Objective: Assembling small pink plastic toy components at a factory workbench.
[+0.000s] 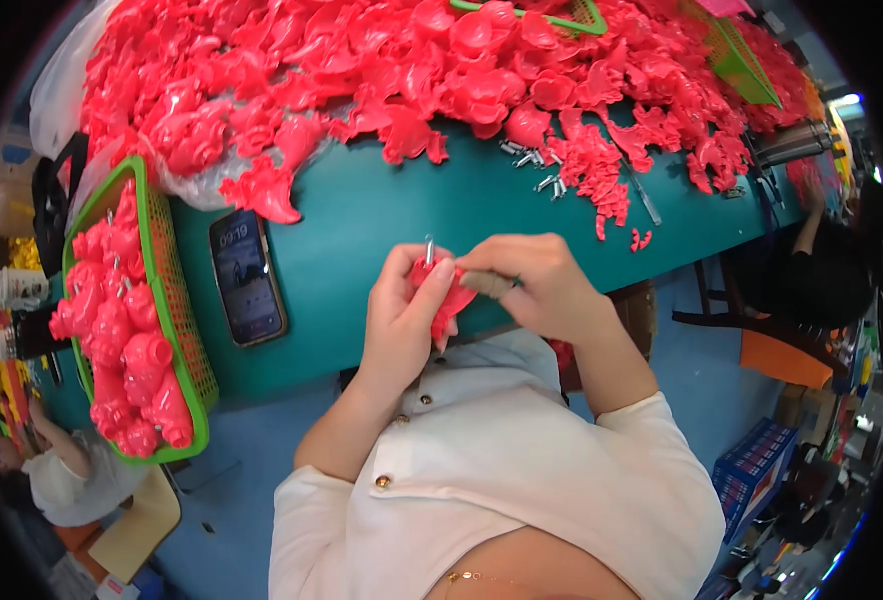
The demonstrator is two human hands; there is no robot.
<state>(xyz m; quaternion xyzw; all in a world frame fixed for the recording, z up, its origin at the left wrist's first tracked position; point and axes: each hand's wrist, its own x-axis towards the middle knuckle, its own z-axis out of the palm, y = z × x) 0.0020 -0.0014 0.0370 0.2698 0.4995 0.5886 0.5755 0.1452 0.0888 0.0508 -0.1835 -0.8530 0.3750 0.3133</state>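
Note:
Near the table's front edge, my left hand is closed round a glossy pink plastic part. A small silver metal pin sticks up from it by my left thumb. My right hand pinches the right side of the same part, its fingers bent. Something tan, like a wrap or finger cover, shows at those fingertips. Both hands hide much of the part, so its whole shape cannot be made out.
Heaped pink plastic pieces cover the far side of the green table. Several metal pins and a thin screwdriver-like tool lie front-right of the heap. At left are a phone and a green basket of pink parts. Other people sit at both sides.

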